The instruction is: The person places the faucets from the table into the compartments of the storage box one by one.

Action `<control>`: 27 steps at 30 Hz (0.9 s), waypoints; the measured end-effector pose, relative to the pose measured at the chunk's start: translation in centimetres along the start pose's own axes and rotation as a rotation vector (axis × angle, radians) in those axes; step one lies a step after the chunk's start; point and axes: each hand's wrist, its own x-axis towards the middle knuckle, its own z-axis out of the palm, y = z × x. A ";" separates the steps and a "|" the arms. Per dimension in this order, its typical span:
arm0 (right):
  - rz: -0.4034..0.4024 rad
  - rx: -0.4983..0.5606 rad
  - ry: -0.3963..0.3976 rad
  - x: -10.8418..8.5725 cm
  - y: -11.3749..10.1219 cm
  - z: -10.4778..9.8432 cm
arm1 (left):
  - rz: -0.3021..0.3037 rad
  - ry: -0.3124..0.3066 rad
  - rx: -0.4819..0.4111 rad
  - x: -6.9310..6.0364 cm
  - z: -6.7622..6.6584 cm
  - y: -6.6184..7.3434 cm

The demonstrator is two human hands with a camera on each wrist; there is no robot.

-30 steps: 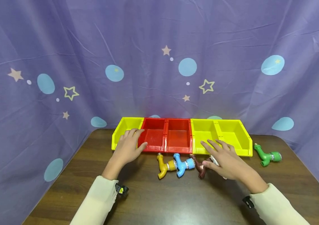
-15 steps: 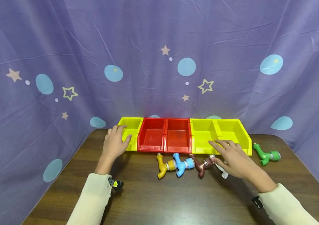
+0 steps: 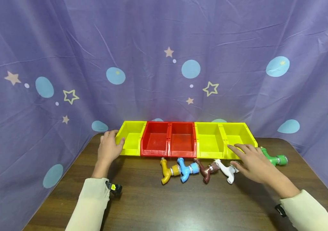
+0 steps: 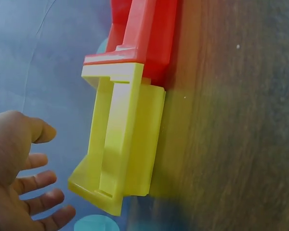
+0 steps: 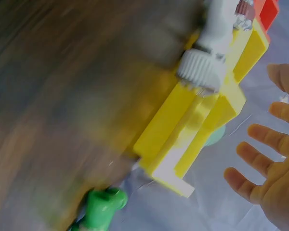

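My left hand (image 3: pixel 109 148) hovers at the left side of the end yellow bin (image 3: pixel 131 138), fingers spread and holding nothing; in the left wrist view a gap shows between its fingers and the bin (image 4: pixel 118 139). My right hand (image 3: pixel 254 162) is over the front of the rightmost yellow bin (image 3: pixel 237 131), fingers loosely extended and holding nothing. It lies between the white tap (image 3: pixel 228 170) and the green tap (image 3: pixel 280 159), hiding part of the green one. Left of the white tap lie a brown tap (image 3: pixel 206 171), a blue tap (image 3: pixel 186 170) and a yellow tap (image 3: pixel 167 171).
Two red bins (image 3: pixel 156 138) stand mid-row, with another yellow bin (image 3: pixel 210 136) to their right. All the bins stand side by side at the back of the wooden table (image 3: pixel 164 205). A purple curtain (image 3: pixel 152 48) hangs behind.
My left hand has moved left from over the left bins to the row's left end. My right hand has shifted right, uncovering the brown and white taps.
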 end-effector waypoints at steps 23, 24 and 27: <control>0.102 -0.051 0.017 -3.4 4.9 -0.8 | -0.311 -0.077 -0.362 0.7 -0.4 -2.1; 0.106 -0.054 0.012 -3.5 5.2 -0.8 | -0.327 -0.079 -0.378 0.7 -0.3 -2.2; 0.132 -0.055 -0.027 -3.9 5.9 -0.7 | -0.362 -0.087 -0.421 0.7 -0.1 -2.6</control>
